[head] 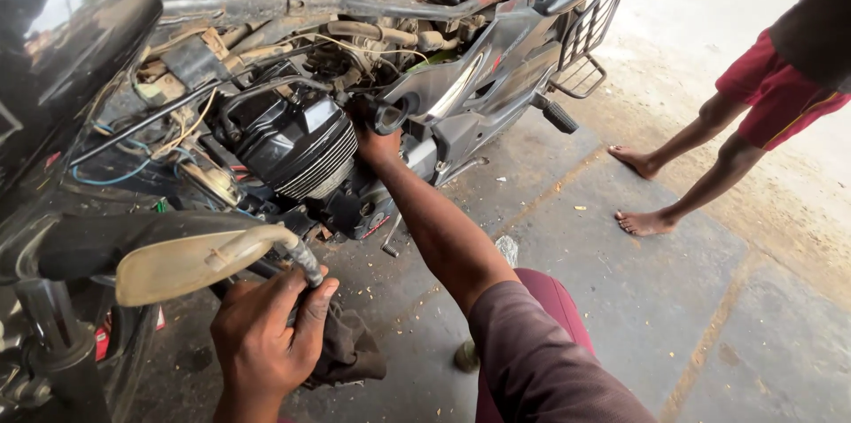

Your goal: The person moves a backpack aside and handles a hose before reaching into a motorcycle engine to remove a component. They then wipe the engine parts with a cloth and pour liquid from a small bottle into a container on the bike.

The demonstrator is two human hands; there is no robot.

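A black motorcycle with its covers off fills the upper left, its finned engine (297, 144) exposed. My right hand (377, 144) reaches in behind the engine and grips a round black rubber intake part (388, 114); the fingers are partly hidden. My left hand (266, 334) is low in front, closed around the ribbed lower end of a metal pipe (301, 259) that comes off a dusty curved part (191, 259). A dark rag (350, 352) hangs under that hand.
Loose wires (177, 135) hang beside the engine. The rear carrier rack (589, 28) and a footpeg (558, 114) stick out to the right. A barefoot person in red shorts (771, 95) stands on the concrete floor (638, 299) at the right.
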